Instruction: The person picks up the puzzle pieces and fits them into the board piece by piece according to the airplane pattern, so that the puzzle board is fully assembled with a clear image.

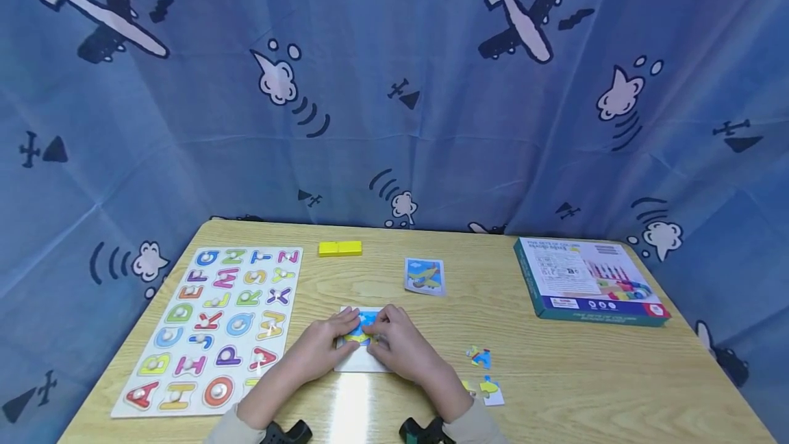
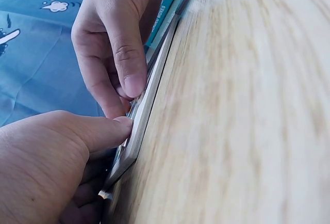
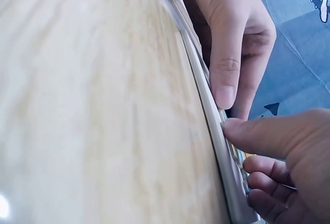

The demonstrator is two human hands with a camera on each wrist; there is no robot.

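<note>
A small white puzzle board (image 1: 360, 363) lies flat on the table, its blue and yellow picture (image 1: 368, 318) partly hidden by both hands. My left hand (image 1: 317, 348) rests on the board's left side, fingers extended over the picture and thumb (image 2: 111, 131) on the surface. My right hand (image 1: 403, 348) is on the right side, fingers bent and thumb (image 3: 247, 131) low against the picture; it appears to pinch a puzzle piece, mostly covered by the fingers. Both thumb tips are close together. Loose puzzle pieces (image 1: 481, 358) lie right of my right forearm.
A white alphabet board (image 1: 203, 362) with knobbed letters covers the table's left. A yellow block (image 1: 340, 248) and an airplane picture card (image 1: 424, 276) lie behind the hands. At the back right is a flat box (image 1: 592, 283); more pieces (image 1: 491, 390) lie at the front right.
</note>
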